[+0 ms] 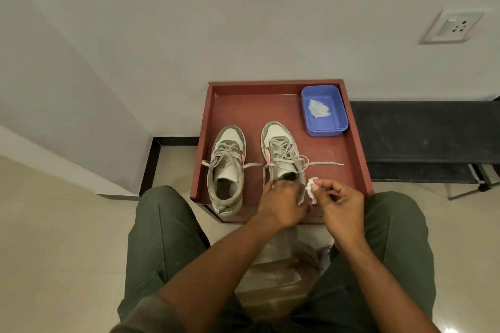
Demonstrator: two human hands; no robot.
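Just below the frame's centre, our right hand (341,205) pinched a small white wad (311,187) between thumb and fingertips, its other fingers loosely curled. Our left hand (281,204) lay close beside it, draped over the heel of the grey shoe (281,151). Its fingers bent down over the collar, and we could not tell whether they gripped or only rested.

What mattered was how that shoe lay. Its long axis ran straight up the frame, toe towards the wall and heel under the left hand, with the wad just right of the heel. We judged the right hand better placed to wipe that side.

The heel itself was hidden by the left hand, and we could not make out what the wad was made of.

The other shoe (227,170) stood parallel to the left, both in the red tray (324,146), and a loose lace (324,163) trailed rightward. A blue tub (332,122) in the tray's upper right held a pale scrap (319,108).
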